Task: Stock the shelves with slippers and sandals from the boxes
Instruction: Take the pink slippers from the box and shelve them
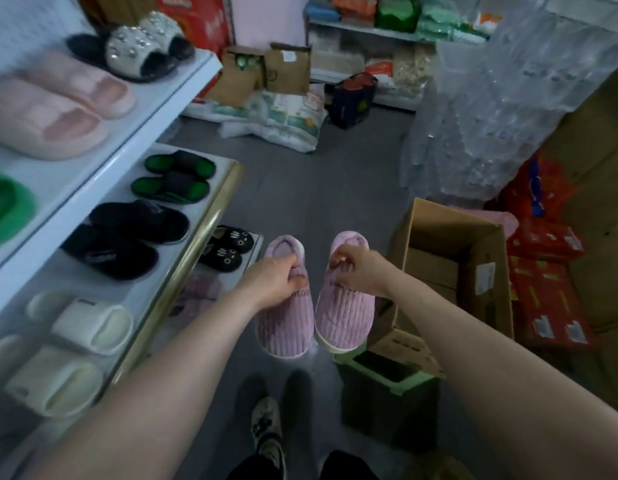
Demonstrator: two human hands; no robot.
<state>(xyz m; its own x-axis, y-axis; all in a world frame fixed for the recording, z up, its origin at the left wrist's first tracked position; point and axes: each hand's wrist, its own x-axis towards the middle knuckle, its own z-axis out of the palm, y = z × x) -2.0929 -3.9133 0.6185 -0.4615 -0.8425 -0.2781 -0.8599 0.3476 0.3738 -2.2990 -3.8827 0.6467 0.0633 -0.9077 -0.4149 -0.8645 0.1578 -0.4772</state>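
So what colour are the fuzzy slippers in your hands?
Light purple, with ribbed stripes, slippers; seen in the head view.

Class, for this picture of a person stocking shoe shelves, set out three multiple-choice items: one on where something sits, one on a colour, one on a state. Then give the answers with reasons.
1. Where does the open brown cardboard box stand?
A. On the floor to the person's right
B. On the top shelf
C. Behind the green-and-black sandals

2. What colour are the ribbed plush slippers being held?
A. Black
B. Lilac
C. Cream

3. How are those slippers held?
A. Both in the right hand
B. Lying on the floor, untouched
C. One in each hand, above the floor

Answers: 1 A, the box sits on the grey floor right of the arms. 2 B, both are pale purple. 3 C, the left hand has a grip on one and the right hand on the other, in the air.
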